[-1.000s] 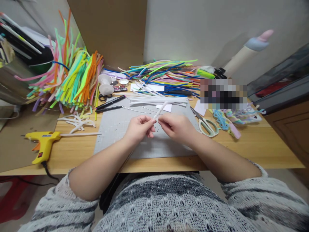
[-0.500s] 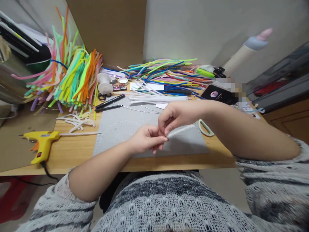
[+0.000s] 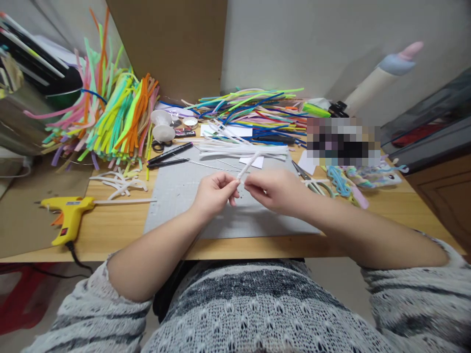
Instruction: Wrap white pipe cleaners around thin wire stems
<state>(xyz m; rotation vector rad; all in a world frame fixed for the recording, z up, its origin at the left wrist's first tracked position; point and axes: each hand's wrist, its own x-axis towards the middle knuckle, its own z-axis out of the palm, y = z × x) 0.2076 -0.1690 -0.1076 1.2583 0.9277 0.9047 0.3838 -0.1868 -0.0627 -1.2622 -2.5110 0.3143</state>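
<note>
Over the grey cutting mat point(image 3: 176, 196), my left hand point(image 3: 217, 195) pinches the lower end of a white pipe cleaner point(image 3: 249, 164) between thumb and index finger. The stem slants up and to the right from the fingertips. My right hand point(image 3: 277, 191) is just right of that end, its fingers curled together and slightly blurred. Whether it grips a part of the stem is hidden. Behind both hands lies a bundle of white pipe cleaners point(image 3: 221, 151). To the right of my right hand are scissors point(image 3: 319, 187), partly covered by the wrist.
A yellow glue gun point(image 3: 71, 215) lies at the left, below cut white pieces point(image 3: 119, 182). Coloured pipe cleaners point(image 3: 121, 113) stand bunched at back left, and more point(image 3: 253, 110) lie along the wall. Black markers point(image 3: 169, 154) and a spool point(image 3: 163, 126) sit behind the mat.
The white pipe cleaner has swung from pointing right to pointing up and away. My right hand has moved right and down, off its spot above the left fingertips. My left hand has risen slightly.
</note>
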